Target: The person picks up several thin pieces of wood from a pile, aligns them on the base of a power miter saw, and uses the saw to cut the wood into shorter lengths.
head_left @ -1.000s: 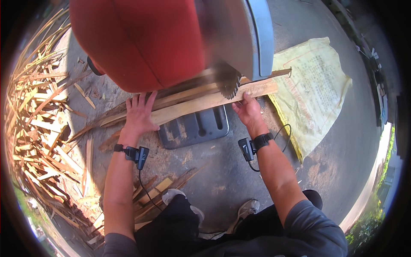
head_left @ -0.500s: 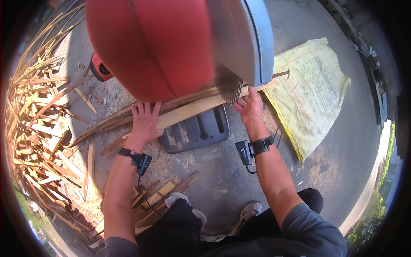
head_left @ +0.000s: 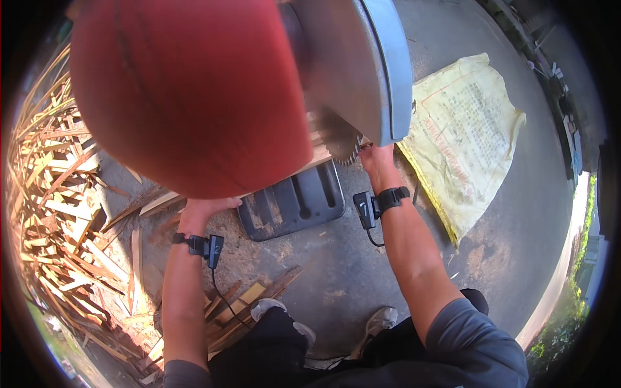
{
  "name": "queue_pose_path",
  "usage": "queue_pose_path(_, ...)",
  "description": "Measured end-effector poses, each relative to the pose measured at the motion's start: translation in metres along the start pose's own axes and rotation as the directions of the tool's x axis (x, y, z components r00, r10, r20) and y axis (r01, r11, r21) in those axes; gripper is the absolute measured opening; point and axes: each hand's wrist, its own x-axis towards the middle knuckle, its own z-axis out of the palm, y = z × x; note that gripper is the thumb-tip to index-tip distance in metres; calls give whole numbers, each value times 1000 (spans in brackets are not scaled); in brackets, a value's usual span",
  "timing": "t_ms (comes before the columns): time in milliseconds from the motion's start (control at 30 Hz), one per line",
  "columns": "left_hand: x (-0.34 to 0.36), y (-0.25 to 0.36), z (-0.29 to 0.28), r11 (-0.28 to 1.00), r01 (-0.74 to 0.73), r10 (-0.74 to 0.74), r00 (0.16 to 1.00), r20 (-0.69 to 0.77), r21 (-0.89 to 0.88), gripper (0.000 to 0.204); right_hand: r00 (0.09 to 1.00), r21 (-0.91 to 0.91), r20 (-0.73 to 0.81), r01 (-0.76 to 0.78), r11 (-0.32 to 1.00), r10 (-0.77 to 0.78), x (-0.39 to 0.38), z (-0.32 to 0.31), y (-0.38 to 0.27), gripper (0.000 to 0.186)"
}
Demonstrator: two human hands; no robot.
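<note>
Head view: the left hand (head_left: pixel 210 206) is showing below the red saw cover (head_left: pixel 194 97), its thumb stretching sideways and its fingers hiding, so the grip is defying reading; the right hand (head_left: pixel 376 159) is lying just beside the toothed blade (head_left: pixel 340 138), its fingertips partly hiding, its hold likewise uncertain. The board (head_left: pixel 320 154) is lying beneath the cover, beyond the dark tray (head_left: pixel 284 226). The step is probably involving positioning for a cut; the next move is seemingly calling for steady support, fingers clear
</note>
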Motion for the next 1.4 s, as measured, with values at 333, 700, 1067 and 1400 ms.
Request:
queue_pose_path(333, 13, -11, 11, 975, -223, 224, 973, -55, 21, 118, 968, 367, -180, 229, 902, -173, -3, 31, -1, 50)
queue_pose_path(700, 22, 30, 19, 986, -165, 165, 982, -95, 10, 118, 952, 282, -228, 264, 922, -203, 17, -1, -14, 50)
queue_pose_path(1067, 22, 54, 4, 956, -84, 89, 996, -4, 281, 118, 995, 240, -50, -75, 968, 90, -13, 2, -52, 78)
queue_pose_path(1400, 20, 50, 8, 884, -9, -41, 994, 98, 467, 121, 923, -217, -16, -379, 900, 385, -68, -59, -110, 71)
